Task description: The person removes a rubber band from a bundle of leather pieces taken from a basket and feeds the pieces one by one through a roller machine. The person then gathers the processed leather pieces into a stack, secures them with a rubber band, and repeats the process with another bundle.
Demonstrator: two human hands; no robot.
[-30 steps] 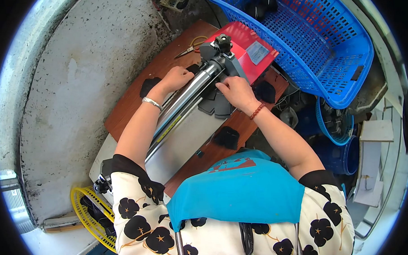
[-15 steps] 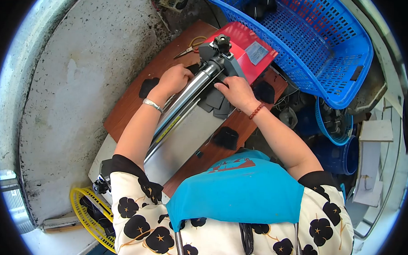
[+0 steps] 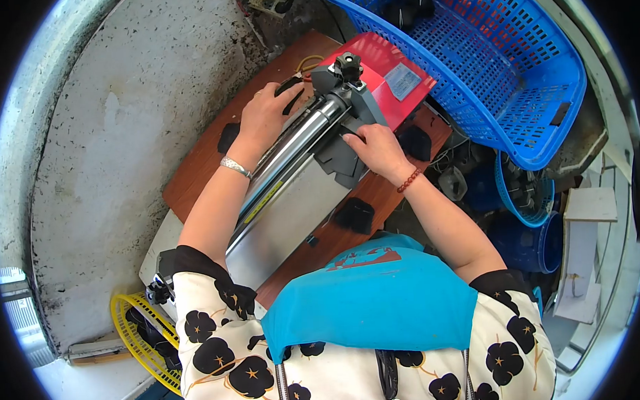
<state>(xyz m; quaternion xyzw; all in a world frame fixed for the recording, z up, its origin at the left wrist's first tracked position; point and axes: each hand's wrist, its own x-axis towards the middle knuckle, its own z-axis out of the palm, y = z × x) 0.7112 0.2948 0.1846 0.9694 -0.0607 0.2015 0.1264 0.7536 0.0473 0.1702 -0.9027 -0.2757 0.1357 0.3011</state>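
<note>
A machine with a long steel roller (image 3: 288,153) and a red end cover (image 3: 400,84) lies diagonally on a brown board (image 3: 199,165). My left hand (image 3: 264,117), beyond the roller, pinches a black piece (image 3: 288,86) between thumb and fingers. On the near side my right hand (image 3: 376,150) has its thumb and fingers together on the edge of a dark flat piece (image 3: 351,130) by the roller's end. More dark flat pieces (image 3: 341,162) lie overlapping on the metal plate (image 3: 289,212) beneath that hand.
A large blue basket (image 3: 511,133) stands at the upper right, with a smaller blue basket (image 3: 546,210) below it. Black pieces (image 3: 354,216) lie on the board. A yellow basket (image 3: 123,327) holds dark items at the lower left. Scissors with yellow handles (image 3: 308,61) lie behind the machine.
My left hand has lifted away from the roller toward the back, with a black piece in its fingers. My right hand has shifted slightly, and the dark pieces beside it have moved.
</note>
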